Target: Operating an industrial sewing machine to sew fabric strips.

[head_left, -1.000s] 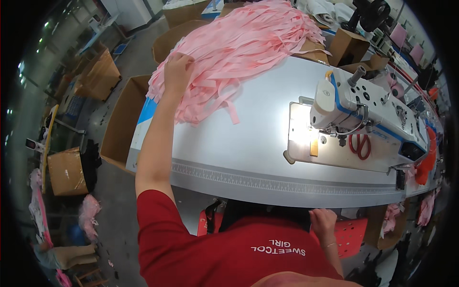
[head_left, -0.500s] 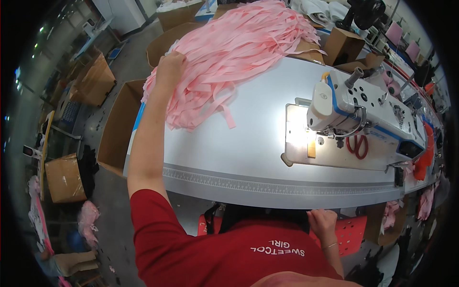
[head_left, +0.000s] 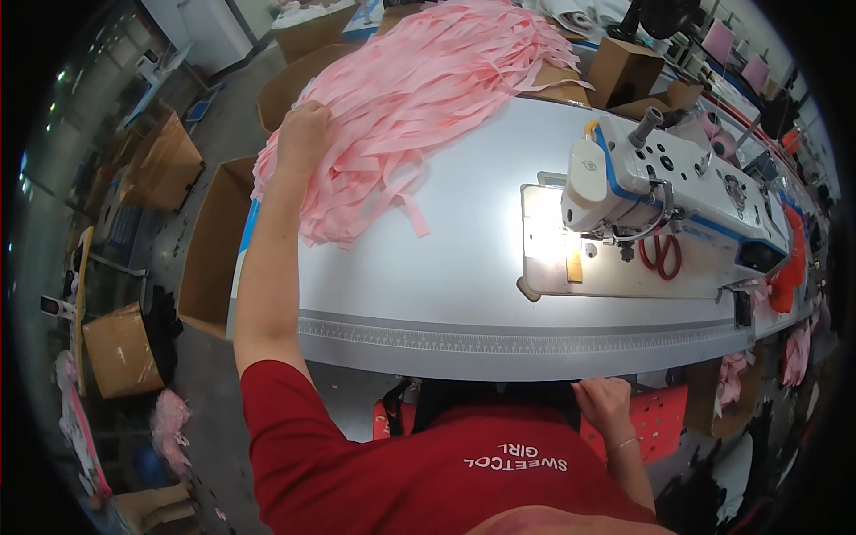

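Note:
My left hand [head_left: 303, 134] reaches to the near-left side of a large heap of pink fabric strips [head_left: 437, 71] on the white table [head_left: 428, 276], its fingers curled into the strips. A few loose strip ends hang down toward the table's middle. My right hand [head_left: 604, 401] is low by the front edge, beside a red perforated seat [head_left: 655, 419], fingers curled; what it holds, if anything, I cannot make out. A white sewing machine [head_left: 669, 187] with a lit plate stands to the right, and red scissors [head_left: 660, 259] lie under its arm.
Open cardboard boxes [head_left: 205, 250] flank the table's left side, with another carton [head_left: 120, 348] on the floor. A smaller box [head_left: 624, 71], a black fan and thread cones [head_left: 718, 40] are at the back right. A measuring scale runs along the front edge. Part of a person shows at bottom left.
My left hand has shifted slightly leftward on the pink strips, still curled among them. The whole view has drifted a little. My right hand stays low by the table edge.

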Motion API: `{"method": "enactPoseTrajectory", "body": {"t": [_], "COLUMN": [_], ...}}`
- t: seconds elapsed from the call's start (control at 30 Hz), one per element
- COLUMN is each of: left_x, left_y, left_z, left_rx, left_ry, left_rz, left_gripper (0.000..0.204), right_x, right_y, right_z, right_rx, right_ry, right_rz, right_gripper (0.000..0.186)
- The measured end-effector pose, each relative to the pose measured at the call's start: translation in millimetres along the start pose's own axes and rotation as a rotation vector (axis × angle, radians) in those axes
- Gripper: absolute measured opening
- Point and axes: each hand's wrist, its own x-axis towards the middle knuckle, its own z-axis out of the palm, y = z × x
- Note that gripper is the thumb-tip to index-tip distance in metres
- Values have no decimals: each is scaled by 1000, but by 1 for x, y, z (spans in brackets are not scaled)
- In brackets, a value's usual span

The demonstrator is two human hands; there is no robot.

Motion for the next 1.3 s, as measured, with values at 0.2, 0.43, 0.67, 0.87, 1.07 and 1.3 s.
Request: {"method": "enactPoseTrajectory", "body": {"t": [0.2,0.43,0.67,0.87,1.07,1.3], "left_x": [2,2,15,29,-3,-48], "left_y": [-6,-10,5,30,43,123], "left_z": [6,12,-8,-12,-4,-67], "left_rx": [-68,234,-351,-1124,-1270,-1340], "left_ry": [0,14,125,-180,-266,-159], "left_rz": [-27,38,-325,-641,-676,-716], "left_gripper": [15,12,16,32,19,22], "right_x": [-5,-1,56,193,371,409], "right_y": [0,-2,-7,11,-16,-30], "right_z": [1,-1,-12,67,143,143], "right_rx": [33,42,71,186,214,143], "right_ry": [-20,-12,30,122,517,126], "right_rz": [49,12,-297,-396,-309,-478], "right_gripper": [18,19,20,22,57,20]}}
